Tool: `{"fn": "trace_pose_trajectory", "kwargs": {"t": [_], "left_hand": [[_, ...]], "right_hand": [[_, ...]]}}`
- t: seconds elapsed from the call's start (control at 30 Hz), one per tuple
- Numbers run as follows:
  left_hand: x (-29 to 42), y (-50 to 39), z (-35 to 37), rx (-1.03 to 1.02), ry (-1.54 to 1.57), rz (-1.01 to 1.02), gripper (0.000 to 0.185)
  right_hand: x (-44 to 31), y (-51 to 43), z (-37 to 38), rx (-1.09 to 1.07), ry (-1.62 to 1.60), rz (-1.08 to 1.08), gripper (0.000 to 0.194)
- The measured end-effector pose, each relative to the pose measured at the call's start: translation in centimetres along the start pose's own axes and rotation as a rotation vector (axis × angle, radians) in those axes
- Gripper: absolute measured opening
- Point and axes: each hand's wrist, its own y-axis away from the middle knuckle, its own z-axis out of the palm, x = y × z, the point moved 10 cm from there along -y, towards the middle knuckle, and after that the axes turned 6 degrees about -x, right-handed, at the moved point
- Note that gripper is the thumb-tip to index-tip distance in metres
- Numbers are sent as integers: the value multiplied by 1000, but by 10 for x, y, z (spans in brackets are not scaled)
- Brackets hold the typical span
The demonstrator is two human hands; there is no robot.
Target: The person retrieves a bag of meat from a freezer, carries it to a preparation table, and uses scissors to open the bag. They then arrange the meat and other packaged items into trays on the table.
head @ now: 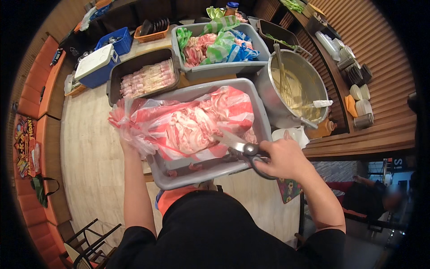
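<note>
A grey plastic tub [179, 180] lies before me, with a red-and-white striped plastic bag [240, 101] of sliced raw meat [191, 129] in it. My left hand [129, 146] is at the bag's gathered end, at the tub's left; the plastic hides most of its fingers. In my right hand [284, 158] is a pair of black-handled scissors [250, 149], its blurred blades apart over the right part of the meat. Small meat scraps [195, 166] lie on the tub's bottom near me.
Behind stand a dark tray [112, 80] of skewered meat rolls and a grey tub [221, 69] with bagged meat. A large metal pot [268, 97] with a whisk [282, 80] and batter is at the right. A blue cooler [95, 72] stands back left, a chair [84, 248] front left, a person [366, 198] far right.
</note>
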Motion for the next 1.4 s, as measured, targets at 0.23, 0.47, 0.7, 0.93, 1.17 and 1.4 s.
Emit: {"fn": "trace_pose_trajectory", "kwargs": {"t": [0.23, 0.47, 0.7, 0.93, 1.17, 1.4], "left_hand": [[-7, 9, 3, 29, -106, -60, 38], [38, 53, -1, -52, -370, 78, 24], [40, 82, 20, -465, -678, 206, 32], [-70, 145, 31, -367, -459, -402, 35], [-136, 202, 90, -271, -129, -673, 32], [-226, 192, 114, -218, 74, -811, 20]], "right_hand": [[-42, -34, 54, -226, 292, 57, 46], [-41, -11, 82, -396, 111, 272, 54], [-45, 49, 126, -338, -506, 524, 64], [-81, 91, 236, -187, -1321, 615, 64], [-69, 77, 257, -94, -1535, 532, 68], [-52, 43, 227, -201, -1467, 367, 70]]}}
